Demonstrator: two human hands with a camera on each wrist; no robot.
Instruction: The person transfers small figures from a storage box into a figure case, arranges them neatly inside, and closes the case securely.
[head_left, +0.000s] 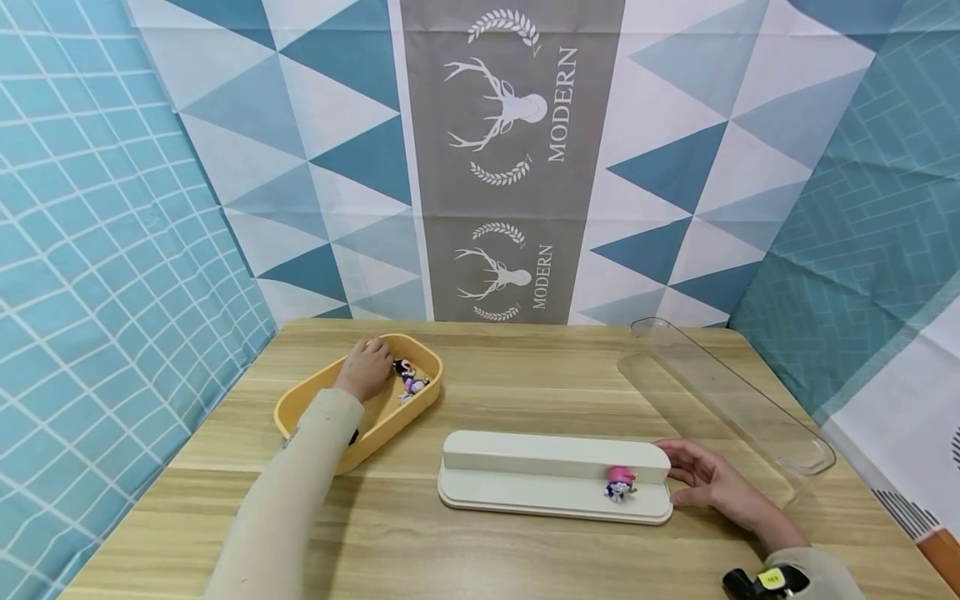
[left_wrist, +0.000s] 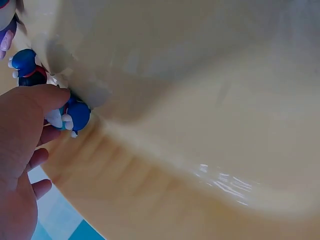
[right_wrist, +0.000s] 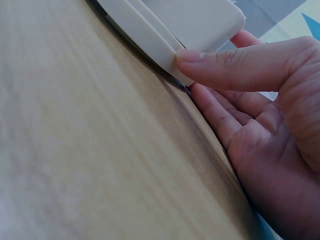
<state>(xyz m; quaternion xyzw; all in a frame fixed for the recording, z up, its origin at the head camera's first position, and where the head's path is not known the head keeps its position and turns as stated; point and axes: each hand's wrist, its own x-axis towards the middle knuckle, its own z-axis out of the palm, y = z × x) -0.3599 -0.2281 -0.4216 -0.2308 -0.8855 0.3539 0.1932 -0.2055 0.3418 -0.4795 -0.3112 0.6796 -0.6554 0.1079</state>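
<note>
My left hand [head_left: 366, 368] reaches into the far end of a yellow-orange tray [head_left: 397, 433]. Its thumb and fingers pinch a small blue and white toy figurine [left_wrist: 79, 114], as the left wrist view shows. Other figurines [head_left: 409, 380] lie in the tray beside that hand. At the right end of a cream stepped display stand [head_left: 525, 487], my right hand [head_left: 712, 483] grips the edge, thumb [right_wrist: 220, 62] on the base and fingers behind and below. A figurine with a pink hat [head_left: 619, 483] stands on the stand's lower step, toward the right end.
A clear plastic cover [head_left: 735, 392] lies on the wooden table [head_left: 525, 375] at the back right, beyond my right hand. Patterned cloth [head_left: 510, 167] hangs behind the table, and blue tiled cloth [head_left: 112, 208] hangs at the left.
</note>
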